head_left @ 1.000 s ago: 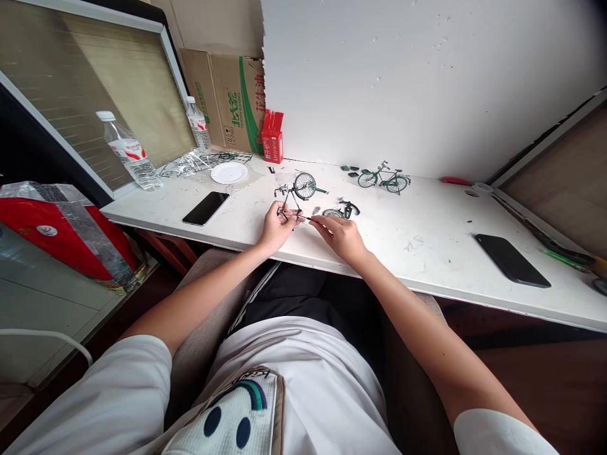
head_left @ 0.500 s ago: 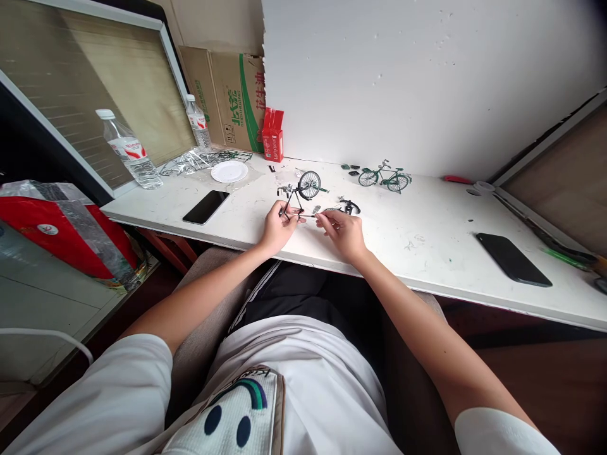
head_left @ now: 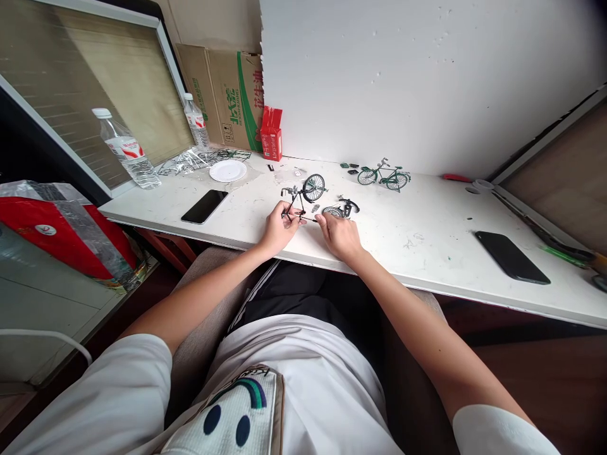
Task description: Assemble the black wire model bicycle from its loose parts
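My left hand (head_left: 277, 231) is closed on a partly assembled black model bicycle (head_left: 296, 200), holding it tilted just over the table near its front edge. One spoked wheel (head_left: 314, 188) is fitted on the bicycle and points away from me. My right hand (head_left: 342, 236) is closed on a small thin screwdriver (head_left: 310, 219), whose shaft reaches left to the frame at my left fingertips. Beyond my right hand lie a loose spoked wheel (head_left: 332, 211) and a curved black part (head_left: 349, 205). My fingers hide most of the screwdriver's handle.
A finished green model bicycle (head_left: 385, 177) stands at the back of the white table (head_left: 417, 221). One phone (head_left: 205, 206) lies left, another (head_left: 512, 257) right. A white plate (head_left: 228, 170), red box (head_left: 272, 134), water bottles (head_left: 127, 151) and parts sprues (head_left: 222, 155) are at the back left.
My right hand has turned, its back now facing up more, and shifted slightly left and down. The bicycle in my left hand has moved a little to the right.
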Available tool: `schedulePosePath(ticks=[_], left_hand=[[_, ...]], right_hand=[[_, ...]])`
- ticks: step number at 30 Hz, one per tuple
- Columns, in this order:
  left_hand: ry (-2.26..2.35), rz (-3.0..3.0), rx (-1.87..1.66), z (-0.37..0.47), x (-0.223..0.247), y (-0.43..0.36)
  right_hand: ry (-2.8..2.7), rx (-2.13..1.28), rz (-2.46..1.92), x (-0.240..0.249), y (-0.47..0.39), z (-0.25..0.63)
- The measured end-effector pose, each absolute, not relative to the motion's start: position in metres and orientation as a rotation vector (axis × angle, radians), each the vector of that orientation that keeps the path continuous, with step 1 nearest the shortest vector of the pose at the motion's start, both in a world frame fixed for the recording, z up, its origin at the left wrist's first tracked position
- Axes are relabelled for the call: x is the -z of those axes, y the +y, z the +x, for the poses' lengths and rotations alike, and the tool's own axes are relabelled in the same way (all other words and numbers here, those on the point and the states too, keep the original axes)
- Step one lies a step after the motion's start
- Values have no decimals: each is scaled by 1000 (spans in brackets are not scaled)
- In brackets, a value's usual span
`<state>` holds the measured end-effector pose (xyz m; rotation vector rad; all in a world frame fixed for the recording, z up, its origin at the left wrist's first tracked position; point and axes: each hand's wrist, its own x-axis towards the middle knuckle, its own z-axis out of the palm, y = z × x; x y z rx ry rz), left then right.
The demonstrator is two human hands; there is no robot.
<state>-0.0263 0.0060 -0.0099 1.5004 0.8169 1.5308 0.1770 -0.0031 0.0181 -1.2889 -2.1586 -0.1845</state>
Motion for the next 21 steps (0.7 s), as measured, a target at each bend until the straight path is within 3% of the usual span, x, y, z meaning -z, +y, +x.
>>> schedulePosePath(ticks=[11,21], left_hand=[[848,1524,-1542,-28,14,8],[821,1528,-1528,-28,14,7]], right_hand=[[-2248,36,-1116,-19,-6,175],[-2262,135,-1268,-17,-3,175]])
